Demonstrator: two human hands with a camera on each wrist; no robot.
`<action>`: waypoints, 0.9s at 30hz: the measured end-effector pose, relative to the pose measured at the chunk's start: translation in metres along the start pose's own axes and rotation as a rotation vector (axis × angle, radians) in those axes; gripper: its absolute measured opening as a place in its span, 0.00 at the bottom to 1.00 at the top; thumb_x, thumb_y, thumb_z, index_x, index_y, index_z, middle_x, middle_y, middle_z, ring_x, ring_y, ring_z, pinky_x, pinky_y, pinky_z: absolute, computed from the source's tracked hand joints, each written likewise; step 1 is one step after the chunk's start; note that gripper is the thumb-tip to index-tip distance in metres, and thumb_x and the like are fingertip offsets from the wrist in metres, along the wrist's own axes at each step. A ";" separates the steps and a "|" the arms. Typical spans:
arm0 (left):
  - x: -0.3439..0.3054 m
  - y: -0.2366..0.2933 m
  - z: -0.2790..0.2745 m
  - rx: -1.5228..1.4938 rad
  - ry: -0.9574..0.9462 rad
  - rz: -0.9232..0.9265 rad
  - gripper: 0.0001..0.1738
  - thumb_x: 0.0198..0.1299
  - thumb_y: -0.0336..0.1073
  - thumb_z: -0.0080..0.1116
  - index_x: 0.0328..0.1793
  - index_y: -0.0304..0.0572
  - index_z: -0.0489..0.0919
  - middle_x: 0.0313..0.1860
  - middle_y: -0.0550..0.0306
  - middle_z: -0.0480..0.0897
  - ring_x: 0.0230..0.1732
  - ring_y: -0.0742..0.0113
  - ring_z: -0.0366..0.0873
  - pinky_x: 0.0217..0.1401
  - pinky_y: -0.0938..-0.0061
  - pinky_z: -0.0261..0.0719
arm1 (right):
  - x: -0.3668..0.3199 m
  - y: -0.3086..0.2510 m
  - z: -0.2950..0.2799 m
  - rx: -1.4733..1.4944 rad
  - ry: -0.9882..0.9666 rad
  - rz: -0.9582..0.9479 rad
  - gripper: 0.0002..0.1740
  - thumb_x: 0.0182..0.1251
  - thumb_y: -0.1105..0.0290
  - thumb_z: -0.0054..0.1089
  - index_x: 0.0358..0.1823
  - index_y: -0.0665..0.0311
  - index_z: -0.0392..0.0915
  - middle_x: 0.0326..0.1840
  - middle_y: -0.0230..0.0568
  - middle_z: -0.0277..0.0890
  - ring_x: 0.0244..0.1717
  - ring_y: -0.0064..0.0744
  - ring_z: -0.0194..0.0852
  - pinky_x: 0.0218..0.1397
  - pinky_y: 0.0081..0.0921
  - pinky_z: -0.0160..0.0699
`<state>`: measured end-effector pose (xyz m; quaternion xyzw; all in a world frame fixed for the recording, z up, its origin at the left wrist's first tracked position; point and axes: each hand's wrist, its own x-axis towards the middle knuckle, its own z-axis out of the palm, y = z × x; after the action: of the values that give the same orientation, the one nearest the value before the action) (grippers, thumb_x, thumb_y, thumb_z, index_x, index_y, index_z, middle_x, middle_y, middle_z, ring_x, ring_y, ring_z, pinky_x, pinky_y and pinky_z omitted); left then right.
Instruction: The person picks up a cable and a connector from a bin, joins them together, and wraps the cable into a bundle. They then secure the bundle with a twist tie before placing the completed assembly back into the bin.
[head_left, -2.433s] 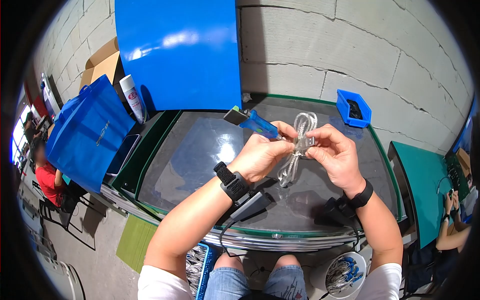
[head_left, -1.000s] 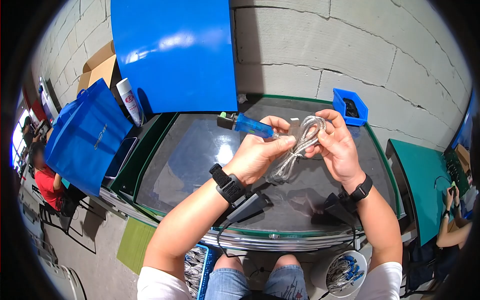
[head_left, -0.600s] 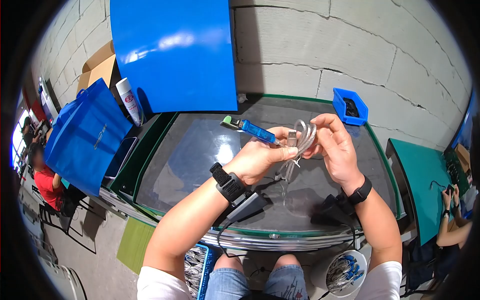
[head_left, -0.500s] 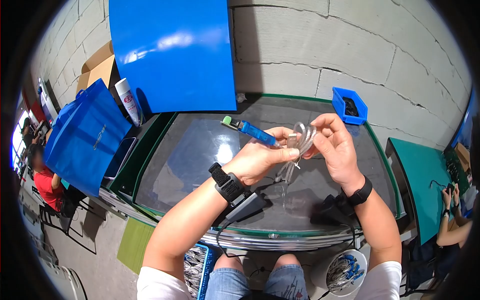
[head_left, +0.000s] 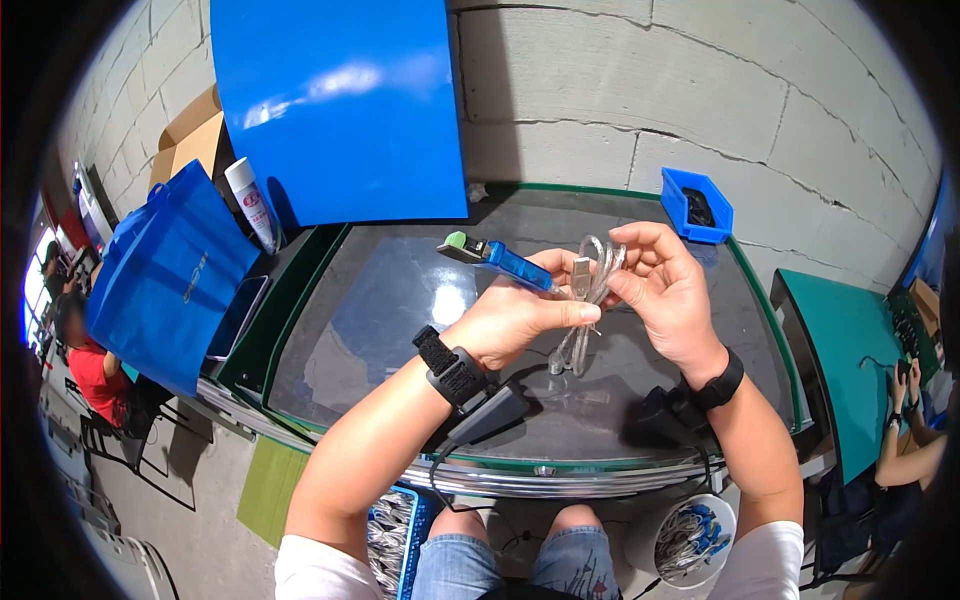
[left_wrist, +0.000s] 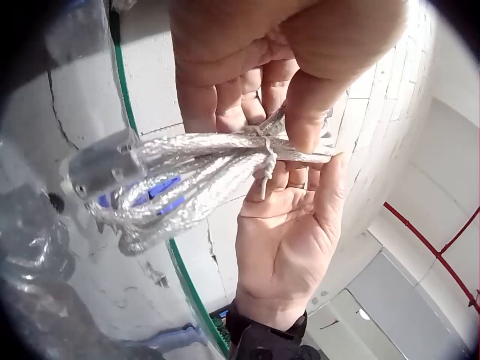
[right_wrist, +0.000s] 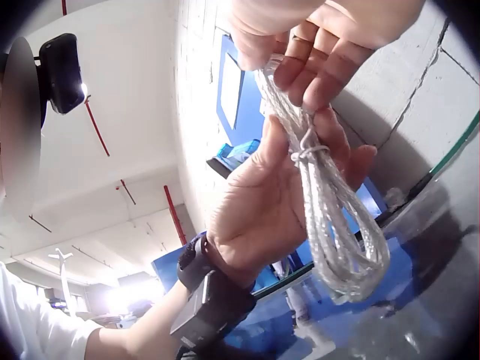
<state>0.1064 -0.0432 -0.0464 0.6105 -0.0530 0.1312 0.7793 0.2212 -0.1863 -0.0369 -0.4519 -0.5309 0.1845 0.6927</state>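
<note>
"Two grips are showing; on what?"

"The left hand (head_left: 505, 318), fingers curled, is holding a silvery, clear-jacketed coiled cable (right_wrist: 319, 202) beside its thin white tie (right_wrist: 309, 152); the right hand (head_left: 668, 295) is pinching the upper loops (head_left: 606, 268). It's hanging between them, above the dark grey bench top (head_left: 600, 425)."

"What's helping the handling?"

"Pressing near the tie should be helping the loops lie together (mind the translucent blue plastic adapter (head_left: 522, 268) jutting beyond the left hand)."

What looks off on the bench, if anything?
One small pale crumpled scrap at the back of the bench, beside the blue panel: possibly stray litter, too small to identify. The tied cable in the left hand and right hand shows no obvious damage.
</note>
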 end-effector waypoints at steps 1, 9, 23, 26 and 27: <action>0.002 -0.002 -0.003 0.042 -0.001 -0.004 0.23 0.53 0.29 0.63 0.54 0.32 0.71 0.45 0.51 0.80 0.47 0.66 0.79 0.52 0.73 0.76 | 0.000 0.001 -0.001 -0.005 0.003 0.001 0.18 0.62 0.79 0.56 0.53 0.68 0.67 0.38 0.37 0.73 0.36 0.19 0.72 0.39 0.17 0.78; 0.003 -0.005 -0.005 -0.084 0.094 0.044 0.23 0.60 0.29 0.56 0.60 0.31 0.66 0.50 0.49 0.78 0.50 0.60 0.78 0.55 0.67 0.76 | 0.001 0.001 -0.006 -0.015 0.038 -0.007 0.20 0.64 0.78 0.52 0.57 0.67 0.63 0.38 0.34 0.71 0.38 0.18 0.71 0.42 0.17 0.75; 0.002 0.004 -0.004 -0.243 0.244 0.144 0.19 0.60 0.30 0.57 0.55 0.37 0.64 0.44 0.55 0.78 0.47 0.64 0.79 0.50 0.72 0.77 | -0.003 0.014 -0.005 -0.306 -0.015 0.000 0.20 0.61 0.71 0.61 0.51 0.65 0.65 0.35 0.31 0.69 0.37 0.17 0.68 0.36 0.16 0.71; 0.004 -0.002 -0.008 -0.272 0.264 0.167 0.17 0.60 0.30 0.58 0.51 0.43 0.64 0.48 0.51 0.78 0.51 0.61 0.77 0.57 0.67 0.75 | -0.003 0.006 0.004 -0.498 -0.139 0.074 0.14 0.56 0.71 0.65 0.39 0.66 0.71 0.30 0.32 0.72 0.30 0.16 0.70 0.31 0.15 0.71; 0.004 -0.002 -0.008 -0.274 0.266 0.167 0.17 0.60 0.30 0.58 0.51 0.43 0.64 0.48 0.51 0.78 0.51 0.61 0.77 0.57 0.67 0.75 | -0.003 0.005 0.005 -0.509 -0.158 0.066 0.11 0.57 0.72 0.63 0.38 0.67 0.72 0.29 0.33 0.73 0.28 0.17 0.70 0.30 0.16 0.71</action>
<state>0.1099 -0.0351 -0.0497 0.4698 -0.0175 0.2663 0.8415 0.2161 -0.1840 -0.0426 -0.6126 -0.5978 0.1024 0.5069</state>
